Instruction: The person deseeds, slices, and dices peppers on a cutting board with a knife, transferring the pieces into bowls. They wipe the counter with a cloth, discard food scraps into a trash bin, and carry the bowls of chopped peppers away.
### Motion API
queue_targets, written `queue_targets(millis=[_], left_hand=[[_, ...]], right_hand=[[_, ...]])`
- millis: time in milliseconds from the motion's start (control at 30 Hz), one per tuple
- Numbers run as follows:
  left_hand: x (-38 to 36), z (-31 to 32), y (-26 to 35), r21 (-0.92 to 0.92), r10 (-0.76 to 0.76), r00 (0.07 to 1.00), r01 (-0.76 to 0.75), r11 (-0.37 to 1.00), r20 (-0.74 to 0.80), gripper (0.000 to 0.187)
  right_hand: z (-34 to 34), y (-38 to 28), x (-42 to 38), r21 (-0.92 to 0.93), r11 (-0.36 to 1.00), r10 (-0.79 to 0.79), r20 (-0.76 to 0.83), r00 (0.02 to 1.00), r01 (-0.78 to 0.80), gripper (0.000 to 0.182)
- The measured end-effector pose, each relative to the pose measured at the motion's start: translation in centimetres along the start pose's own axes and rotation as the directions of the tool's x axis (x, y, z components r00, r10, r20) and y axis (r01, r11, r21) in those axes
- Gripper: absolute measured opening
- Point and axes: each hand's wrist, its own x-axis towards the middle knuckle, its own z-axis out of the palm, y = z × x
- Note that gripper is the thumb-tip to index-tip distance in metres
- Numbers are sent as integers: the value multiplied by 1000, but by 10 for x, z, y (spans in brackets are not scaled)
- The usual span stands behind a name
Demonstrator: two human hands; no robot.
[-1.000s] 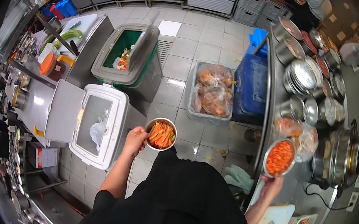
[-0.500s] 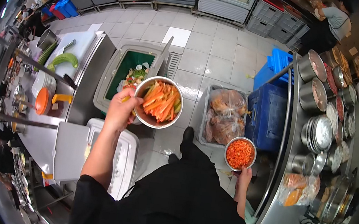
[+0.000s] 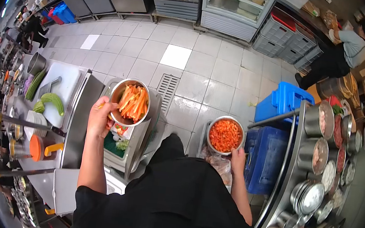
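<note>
My left hand [image 3: 101, 115] is closed on the rim of a round metal container [image 3: 121, 83], thumb over the edge. Orange and green vegetable strips [image 3: 133, 102] fill it, and it is tilted above a bin [image 3: 116, 149] with a green inside and food scraps. Lower right, my right hand [image 3: 237, 159] grips the edge of a second metal container [image 3: 210, 140]. Finely chopped orange-red vegetable [image 3: 225, 135] fills this one. Below it, bagged meat [image 3: 222, 164] in a grey crate is partly covered by the container and my apron.
A steel counter on the left bears a white cutting board [image 3: 64, 76], a cleaver [image 3: 49, 86] and green gourds [image 3: 52, 101]. To the right are blue bins [image 3: 279, 103] and a counter with several metal pots [image 3: 318, 119]. Another person [image 3: 352, 48] stands at the far right. A floor drain [image 3: 166, 93] lies ahead.
The view has shifted forward along the floor. Both hands still hold their containers; in view, the left one is further left and the right one is higher and further left.
</note>
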Motion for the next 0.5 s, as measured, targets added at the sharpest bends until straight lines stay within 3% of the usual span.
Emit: queue_targets(millis=[100,367,500], left_hand=[[69,9,3,-7,-5,1000,5,1000,-23,18],[294,84,11,-48,-101,994,99,994,-43,19],[385,134,30,54,-126,992,128,990,-29,16]], right_hand=[[45,-78,72,140,986,71,126,989,-89,28],[144,-185,313,-8,994,112,186,976,-112,23],[177,-243,400,-79,990,132,313,940,-113,25]])
